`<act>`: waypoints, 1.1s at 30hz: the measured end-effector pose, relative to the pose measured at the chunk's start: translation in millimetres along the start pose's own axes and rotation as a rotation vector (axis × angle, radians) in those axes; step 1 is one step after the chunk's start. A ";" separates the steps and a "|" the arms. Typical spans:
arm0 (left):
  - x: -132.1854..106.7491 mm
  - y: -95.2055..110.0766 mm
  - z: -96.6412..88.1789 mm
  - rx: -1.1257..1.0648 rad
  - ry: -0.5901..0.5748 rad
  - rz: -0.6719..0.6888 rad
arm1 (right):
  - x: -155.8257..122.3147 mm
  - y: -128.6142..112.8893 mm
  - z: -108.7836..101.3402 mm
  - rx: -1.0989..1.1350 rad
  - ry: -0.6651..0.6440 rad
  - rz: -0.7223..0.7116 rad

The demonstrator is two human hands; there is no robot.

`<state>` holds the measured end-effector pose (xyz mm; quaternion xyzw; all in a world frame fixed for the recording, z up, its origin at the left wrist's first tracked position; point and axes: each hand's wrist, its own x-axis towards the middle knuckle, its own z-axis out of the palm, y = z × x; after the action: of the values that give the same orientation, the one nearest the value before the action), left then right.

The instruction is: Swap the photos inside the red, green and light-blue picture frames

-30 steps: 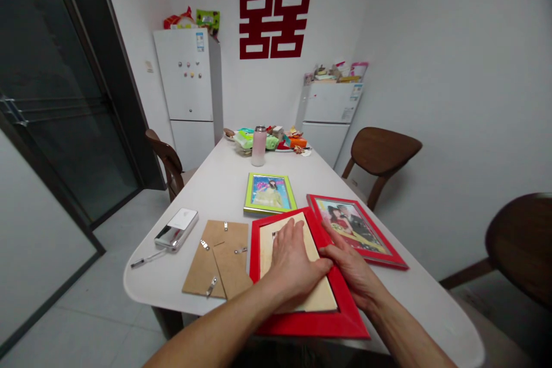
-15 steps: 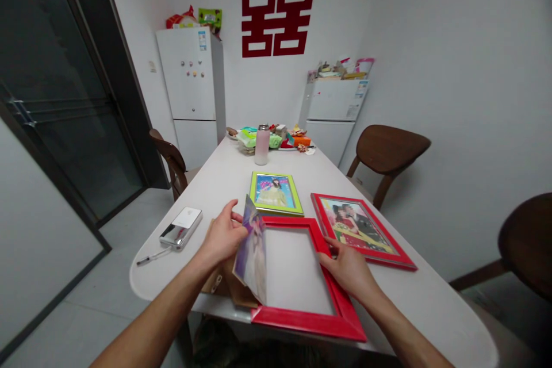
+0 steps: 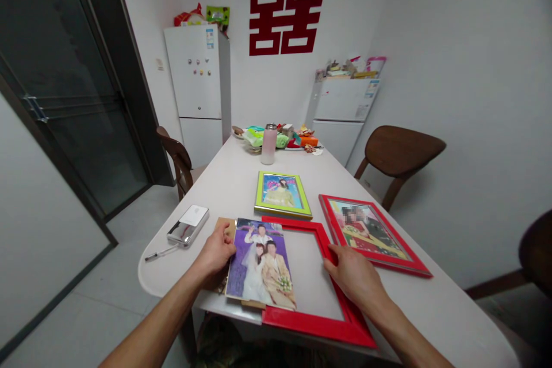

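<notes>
A printed wedding photo (image 3: 261,264) lies face up over the left part of an open red picture frame (image 3: 317,328). My left hand (image 3: 217,253) is closed on the photo's left edge, its fingers partly hidden. Under that edge shows a brown backing board (image 3: 224,222). My right hand (image 3: 356,273) grips the frame's right side, thumb on its inner edge. The tabletop is visible through the frame's opening. To the right lies a second red frame (image 3: 414,261) holding a photo, and beyond is a green frame (image 3: 259,195) with a portrait.
A silver device (image 3: 188,225) with a short cable lies at the table's left. A pink bottle (image 3: 268,146) stands farther back, before a heap of packages (image 3: 280,139). Wooden chairs (image 3: 399,149) flank the white table (image 3: 228,184).
The photo has gone from tilted up on edge to lying nearly flat, its picture now facing up. My right hand stays on the frame's right side. The view has shifted slightly.
</notes>
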<state>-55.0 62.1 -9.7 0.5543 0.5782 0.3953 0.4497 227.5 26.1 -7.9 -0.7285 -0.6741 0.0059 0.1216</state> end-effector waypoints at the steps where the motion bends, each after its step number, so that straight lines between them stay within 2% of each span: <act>1: 0.2 -0.5 -0.1 -0.008 -0.003 -0.009 | -1.4 -3.1 -1.2 0.002 0.029 -0.018; 4: 1.3 -1.4 -0.1 -0.035 -0.011 -0.031 | -6.0 -18.3 -4.2 0.096 0.110 -0.102; 7: 3.2 -2.2 0.5 -0.071 -0.019 -0.050 | -9.5 -38.6 -2.5 0.344 -0.008 -0.140; 10: 4.6 -2.0 1.4 -0.119 -0.022 -0.064 | -10.2 -55.5 7.0 0.617 -0.143 -0.107; 14: 2.2 3.9 3.4 -0.223 -0.023 -0.069 | -7.4 -64.5 23.3 0.820 -0.170 -0.015; 17: -4.2 12.1 7.2 -0.335 -0.070 -0.086 | -6.3 -64.4 27.2 0.935 -0.180 0.062; 22: -16.3 23.9 19.2 -0.506 -0.200 -0.142 | -9.0 -64.4 17.5 1.242 -0.172 0.104; 30: -18.8 35.0 27.2 -0.704 -0.199 -0.131 | -14.2 -67.1 -7.2 1.530 -0.219 0.193; 33: -21.0 39.6 27.9 -0.757 -0.239 -0.118 | -13.6 -62.5 -16.5 1.636 -0.316 0.146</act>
<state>-17.3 42.9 21.9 0.3574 0.3663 0.4864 0.7082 167.8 13.7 17.6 -0.4430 -0.4174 0.6033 0.5153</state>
